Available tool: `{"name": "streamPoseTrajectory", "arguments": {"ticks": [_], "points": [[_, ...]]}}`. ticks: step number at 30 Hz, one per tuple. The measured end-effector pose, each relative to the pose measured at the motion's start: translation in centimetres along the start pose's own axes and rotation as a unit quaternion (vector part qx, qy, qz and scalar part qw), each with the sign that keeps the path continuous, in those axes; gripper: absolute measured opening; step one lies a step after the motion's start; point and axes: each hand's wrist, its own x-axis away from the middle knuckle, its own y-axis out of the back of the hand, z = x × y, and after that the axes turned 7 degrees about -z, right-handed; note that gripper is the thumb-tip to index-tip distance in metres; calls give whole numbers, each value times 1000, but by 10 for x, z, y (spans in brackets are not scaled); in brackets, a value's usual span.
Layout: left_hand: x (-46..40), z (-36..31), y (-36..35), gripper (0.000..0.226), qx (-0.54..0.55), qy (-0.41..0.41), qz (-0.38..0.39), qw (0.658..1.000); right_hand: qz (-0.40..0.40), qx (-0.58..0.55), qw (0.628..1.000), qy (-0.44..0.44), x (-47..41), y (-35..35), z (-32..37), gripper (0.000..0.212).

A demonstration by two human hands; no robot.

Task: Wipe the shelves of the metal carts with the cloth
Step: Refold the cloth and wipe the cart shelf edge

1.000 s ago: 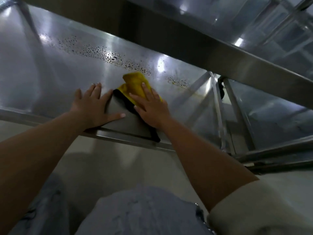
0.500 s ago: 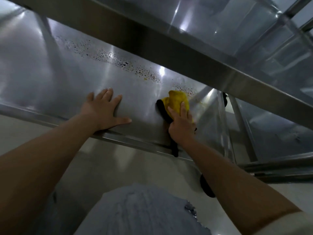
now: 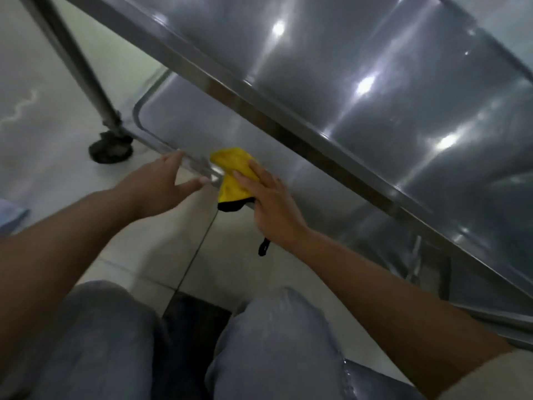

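Two hands: both are reaching toward the front rim of the lower shelf, in the middle of the frame.
Right hand: it is lying flat with straight fingers, pressing down on the cloth rather than gripping it.
Cloth: yellow with a black edge, it is sitting under and to the left of the right hand's fingertips, draping over the shelf's front rim; a black loop is hanging below the right wrist.
Left hand: it is spreading open, holding nothing, its fingertips at the shelf rim just left of the cloth; whether they are touching the rim is unclear in the blur.
Upper shelf: it is slanting across the upper right of the frame, overhanging the lower shelf.
Cart leg: it is running down the upper left to a dark caster on the floor.
Knees: in pale jeans, they are filling the bottom of the frame.
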Motion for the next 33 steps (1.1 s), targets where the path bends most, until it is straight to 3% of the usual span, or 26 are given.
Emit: {"name": "streamPoseTrajectory", "arguments": {"ticks": [6,10,13,17,21,27,33], "points": [[95,-4,76,64,137,62,20,988,23,-70,993,94,40,70,141,53],[170,-24,154,64,224,89,25,970,52,-98,986,126,70,132,222,53],[216,-44,229,42,265,92,2,960,68,-108,981,144,84,195,282,54],[261,-87,346,32,352,83,-55,931,26,-111,975,192,85,292,360,57],[276,-142,453,33,419,28,-133,898,-14,-92,965,244,74,386,421,57],[284,-223,564,78,447,-45,-163,879,-59,-71,951,295,54,503,459,56],[277,-271,631,76,415,-81,-230,877,-26,-77,934,347,25,585,456,59]]}}
